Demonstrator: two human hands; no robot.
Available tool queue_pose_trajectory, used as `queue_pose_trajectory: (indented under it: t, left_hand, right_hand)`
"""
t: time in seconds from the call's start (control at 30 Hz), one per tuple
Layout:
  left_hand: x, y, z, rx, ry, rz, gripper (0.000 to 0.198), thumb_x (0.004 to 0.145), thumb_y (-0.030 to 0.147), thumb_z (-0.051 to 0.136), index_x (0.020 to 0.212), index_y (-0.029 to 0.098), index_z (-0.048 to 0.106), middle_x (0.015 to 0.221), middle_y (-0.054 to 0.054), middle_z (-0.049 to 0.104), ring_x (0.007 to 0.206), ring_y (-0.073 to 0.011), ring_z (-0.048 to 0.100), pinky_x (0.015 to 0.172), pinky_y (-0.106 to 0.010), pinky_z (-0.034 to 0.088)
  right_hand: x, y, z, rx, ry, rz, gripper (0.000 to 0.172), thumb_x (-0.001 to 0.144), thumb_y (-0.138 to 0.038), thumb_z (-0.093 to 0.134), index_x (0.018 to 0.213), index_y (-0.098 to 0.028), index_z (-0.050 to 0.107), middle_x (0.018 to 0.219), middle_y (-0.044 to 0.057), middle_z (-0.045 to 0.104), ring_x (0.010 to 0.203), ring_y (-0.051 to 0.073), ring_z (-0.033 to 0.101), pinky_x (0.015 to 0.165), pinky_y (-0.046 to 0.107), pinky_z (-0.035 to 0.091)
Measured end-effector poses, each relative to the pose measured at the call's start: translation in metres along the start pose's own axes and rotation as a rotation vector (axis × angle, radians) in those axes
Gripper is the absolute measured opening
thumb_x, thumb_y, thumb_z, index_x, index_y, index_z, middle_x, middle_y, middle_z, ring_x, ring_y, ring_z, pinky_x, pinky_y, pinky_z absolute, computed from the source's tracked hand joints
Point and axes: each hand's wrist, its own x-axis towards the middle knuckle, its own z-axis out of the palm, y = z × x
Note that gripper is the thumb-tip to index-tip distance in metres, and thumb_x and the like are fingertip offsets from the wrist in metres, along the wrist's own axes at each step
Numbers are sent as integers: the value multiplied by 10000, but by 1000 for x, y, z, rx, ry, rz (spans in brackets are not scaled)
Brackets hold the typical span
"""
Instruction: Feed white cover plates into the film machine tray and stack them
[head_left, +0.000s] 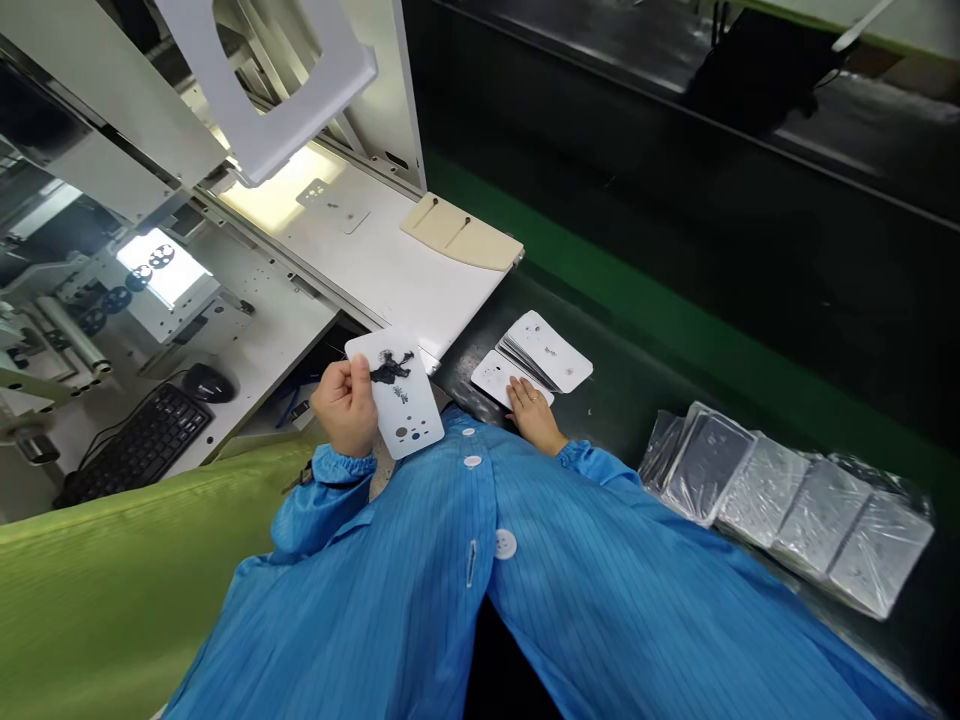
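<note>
My left hand (346, 405) pinches the upper left edge of a white rounded card (416, 405), which carries a black figure and several round marks near its lower end. To the right, my right hand (534, 412) rests its fingers on the near edge of a white plate (495, 376) on the dark surface. Against that plate lies a fanned stack of similar white plates (559, 355). Another such plate (334, 207) lies flat on the white machine bed, close to its lit part.
The white bed (405, 290) bears a cream guide piece (465, 235). A keyboard (135, 450) and a mouse (208, 383) sit at the left. Plastic-wrapped stacks (817, 510) stand at the right. A white machine frame (277, 135) overhangs the bed.
</note>
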Motion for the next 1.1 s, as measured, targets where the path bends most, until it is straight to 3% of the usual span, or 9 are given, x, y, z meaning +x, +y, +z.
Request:
queue_pose_trajectory:
  t: [0.1, 0.2, 0.37, 0.47, 0.6, 0.73, 0.9, 1.1]
  left_hand:
    - [-1, -6, -1, -6, 3, -24, 303, 832, 362, 536, 613, 152, 533, 471, 60, 430, 454, -58, 373, 476, -195, 301]
    - [0, -11, -3, 0, 1, -47, 328, 829, 376, 536, 589, 153, 532, 474, 54, 437, 461, -61, 387, 480, -195, 315]
    - [4, -21, -7, 9, 24, -94, 308, 823, 384, 542, 621, 153, 562, 462, 58, 439, 448, -62, 376, 471, -195, 315]
    - [7, -27, -9, 11, 34, -99, 317, 829, 372, 536, 600, 153, 551, 461, 58, 429, 450, -62, 366, 476, -196, 314]
    - [10, -36, -11, 19, 14, -114, 323, 830, 380, 531, 598, 155, 550, 463, 54, 439, 457, -65, 375, 480, -198, 316]
    - [12, -49, -15, 20, 9, -162, 342, 827, 404, 528, 592, 157, 547, 463, 53, 436, 459, -68, 380, 476, -200, 322]
    - [16, -65, -16, -1, 1, -266, 348, 821, 433, 530, 611, 157, 554, 478, 48, 466, 459, -71, 404, 471, -202, 337]
    - [27, -68, -9, -9, -27, -259, 330, 822, 409, 539, 610, 156, 559, 482, 42, 492, 456, -72, 421, 460, -198, 347]
  right_hand:
    - [-2, 1, 8, -75, -16, -34, 335, 850, -157, 524, 1151, -34, 603, 1288, 206, 539, 1220, 308, 486, 954, 447, 446]
    - [-3, 4, 0, -109, 111, -98, 293, 887, -173, 463, 1075, -48, 651, 1172, 181, 630, 1130, 280, 568, 904, 405, 486]
    - [8, -4, -52, -87, 485, -87, 277, 918, -241, 443, 948, -118, 689, 898, 98, 731, 821, 178, 685, 734, 271, 526]
    - [48, -28, -90, -43, 594, -81, 250, 913, -278, 470, 953, -165, 689, 894, 58, 734, 809, 150, 680, 737, 239, 511]
    - [140, -71, -109, -80, 483, -94, 327, 925, -183, 380, 1133, -125, 626, 1153, 104, 657, 1007, 201, 621, 853, 305, 474]
    - [205, -103, -89, -117, 208, 6, 418, 900, -119, 347, 1279, -23, 495, 1340, 193, 496, 1212, 301, 470, 963, 423, 394]
    - [211, -116, -62, -59, 122, -12, 571, 912, -448, 393, 1346, -80, 434, 1468, 183, 315, 1364, 373, 216, 1088, 534, 178]
    - [221, -118, -58, 19, 140, 21, 707, 878, -575, 366, 1371, -68, 385, 1486, 204, 258, 1388, 355, 154, 1108, 530, 115]
